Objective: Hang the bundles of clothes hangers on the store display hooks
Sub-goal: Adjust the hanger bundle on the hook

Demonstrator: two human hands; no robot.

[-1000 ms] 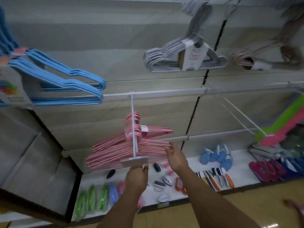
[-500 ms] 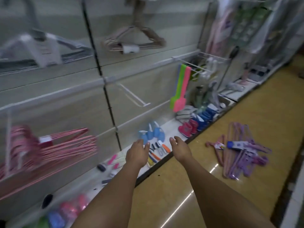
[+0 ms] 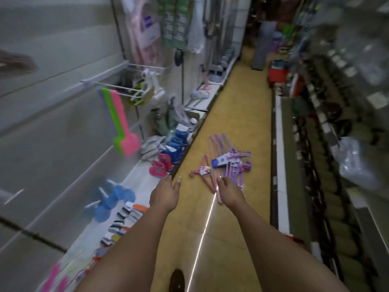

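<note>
The yellow floor point(image 3: 237, 114) runs ahead of both outstretched arms, with the white wall point(image 3: 52, 114) and its low shelf point(image 3: 139, 175) off to the left of the left hand point(image 3: 165, 194) and another shelving run well to the right of the right hand point(image 3: 230, 191); the purple and pink hanger bundles point(image 3: 228, 163) lie on the floor just beyond the right hand's fingertips, whether touched or not I cannot tell. Both hands are empty, fingers loosely spread and reaching forward; bare hooks point(image 3: 117, 87) jut from the wall above and left of the left hand; small pink boots point(image 3: 161, 166) sit on the shelf just ahead of it.
</note>
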